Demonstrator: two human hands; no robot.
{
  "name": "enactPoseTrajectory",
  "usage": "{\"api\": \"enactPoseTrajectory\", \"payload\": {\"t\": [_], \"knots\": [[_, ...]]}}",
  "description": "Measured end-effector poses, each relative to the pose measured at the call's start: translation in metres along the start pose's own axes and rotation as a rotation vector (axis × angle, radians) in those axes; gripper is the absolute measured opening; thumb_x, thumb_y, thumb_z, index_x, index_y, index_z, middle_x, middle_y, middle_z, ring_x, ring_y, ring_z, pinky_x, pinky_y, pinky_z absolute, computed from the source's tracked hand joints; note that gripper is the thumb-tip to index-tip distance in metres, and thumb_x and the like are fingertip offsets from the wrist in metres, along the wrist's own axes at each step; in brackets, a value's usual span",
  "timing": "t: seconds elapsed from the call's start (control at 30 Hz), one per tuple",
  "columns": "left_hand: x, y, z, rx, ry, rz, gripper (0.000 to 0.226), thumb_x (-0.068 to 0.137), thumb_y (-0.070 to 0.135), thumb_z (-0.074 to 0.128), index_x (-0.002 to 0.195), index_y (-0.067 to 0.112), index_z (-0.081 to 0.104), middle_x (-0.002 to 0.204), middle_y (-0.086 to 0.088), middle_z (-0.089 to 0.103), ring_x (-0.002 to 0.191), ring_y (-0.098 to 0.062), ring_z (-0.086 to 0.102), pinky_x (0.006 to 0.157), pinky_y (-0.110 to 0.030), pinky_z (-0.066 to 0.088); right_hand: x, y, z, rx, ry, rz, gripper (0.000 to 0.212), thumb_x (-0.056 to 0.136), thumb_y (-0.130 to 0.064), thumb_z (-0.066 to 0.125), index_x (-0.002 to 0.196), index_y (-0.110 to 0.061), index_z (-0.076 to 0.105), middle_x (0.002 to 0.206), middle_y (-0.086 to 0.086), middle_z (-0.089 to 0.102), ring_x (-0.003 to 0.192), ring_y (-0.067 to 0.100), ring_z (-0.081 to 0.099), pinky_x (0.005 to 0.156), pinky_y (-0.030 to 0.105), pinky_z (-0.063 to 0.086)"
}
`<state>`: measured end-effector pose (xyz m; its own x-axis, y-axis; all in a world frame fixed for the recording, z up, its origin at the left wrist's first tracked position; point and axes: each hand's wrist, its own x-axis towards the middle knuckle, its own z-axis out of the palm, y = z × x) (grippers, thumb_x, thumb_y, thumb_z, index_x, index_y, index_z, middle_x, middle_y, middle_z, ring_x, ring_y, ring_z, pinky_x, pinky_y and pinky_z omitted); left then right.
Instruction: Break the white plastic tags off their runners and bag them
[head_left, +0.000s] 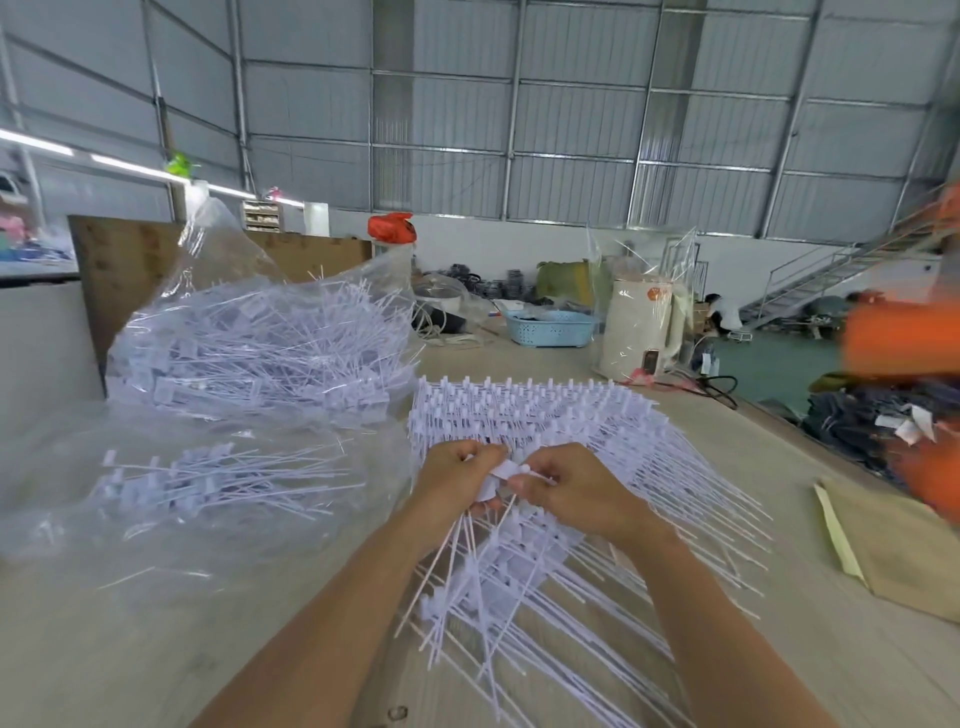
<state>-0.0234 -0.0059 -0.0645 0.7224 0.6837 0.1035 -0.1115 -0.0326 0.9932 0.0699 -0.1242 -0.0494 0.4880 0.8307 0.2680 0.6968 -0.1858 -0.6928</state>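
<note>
— Hands first: where do we have them?

— Both are together above the middle of the table (156, 649). Our left hand (457, 475) has its fingers curled around a bundle of white tags (496, 480), and our right hand (566, 488) pinches the same piece from the other side, thumb and fingertips closed on it. The two grips nearly touch.

— And the stock we are working from?

— Directly under and beyond the grip lies a stack of tags on runners (545, 410), heads in rows on the far side and long thin tails fanning toward us and to the right. More loose tails hang down from the grip between our forearms.

— Where is the bag?

— To the left of the grip, a clear plastic bag (249, 332) stands open and heaped with loose tags. Nearer us, also left of the grip, a smaller batch of tags (208, 480) lies under or inside flat clear film; we cannot tell which through the glare.

— Anything else around?

— Far beyond the grip sit a blue basket (550, 327) and a cream kettle (641, 332) wrapped in clear plastic. Right of the grip, a brown paper envelope (893, 551) rests at the table's edge, and something orange (898, 338), too blurred to make out, is past it.
</note>
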Motion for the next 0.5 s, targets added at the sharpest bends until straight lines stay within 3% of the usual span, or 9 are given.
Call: {"api": "enactPoseTrajectory", "payload": {"t": [0.13, 0.23, 0.37, 0.5], "knots": [[0.0, -0.004, 0.003, 0.06, 0.009, 0.045, 0.029, 0.08, 0.03, 0.075, 0.071, 0.005, 0.064, 0.057, -0.009, 0.061, 0.037, -0.01, 0.053, 0.037, -0.014, 0.037, 0.002, 0.003, 0.005, -0.175, 0.07, -0.029, 0.029, 0.089, -0.027, 0.062, 0.083, 0.001, 0.065, 0.07, 0.015, 0.058, 0.062, 0.023, 0.049, 0.062, 0.034, 0.041], [-0.002, 0.001, 0.003, 0.044, 0.057, 0.048, 0.042, 0.078, 0.04, 0.074, 0.076, -0.001, 0.065, 0.055, -0.008, 0.062, 0.037, -0.011, 0.052, 0.037, -0.016, 0.037, 0.001, 0.001, 0.006, -0.125, 0.081, -0.028, 0.022, 0.088, -0.024, 0.062, 0.077, -0.006, 0.066, 0.072, 0.013, 0.063, 0.063, 0.021, 0.054, 0.062, 0.032, 0.042], [0.0, 0.026, -0.005, -0.158, 0.309, 0.006, 0.036, 0.083, 0.043, 0.068, 0.074, 0.008, 0.065, 0.057, -0.002, 0.066, 0.04, -0.011, 0.055, 0.039, -0.02, 0.047, 0.001, 0.0, -0.004, 0.279, 0.175, 0.039, 0.04, 0.084, -0.016, 0.067, 0.049, -0.016, 0.048, 0.05, 0.002, 0.039, 0.045, 0.013, 0.035, 0.045, 0.019, 0.028], [0.006, 0.046, -0.027, -0.235, 0.483, 0.076, 0.026, 0.089, 0.029, 0.066, 0.067, 0.015, 0.058, 0.068, -0.004, 0.066, 0.047, -0.011, 0.048, 0.039, -0.02, 0.038, 0.0, 0.002, -0.013, 0.62, 0.217, 0.09, 0.051, 0.085, -0.007, 0.06, 0.041, -0.02, 0.039, 0.046, -0.003, 0.031, 0.038, 0.011, 0.027, 0.042, 0.024, 0.019]]}}
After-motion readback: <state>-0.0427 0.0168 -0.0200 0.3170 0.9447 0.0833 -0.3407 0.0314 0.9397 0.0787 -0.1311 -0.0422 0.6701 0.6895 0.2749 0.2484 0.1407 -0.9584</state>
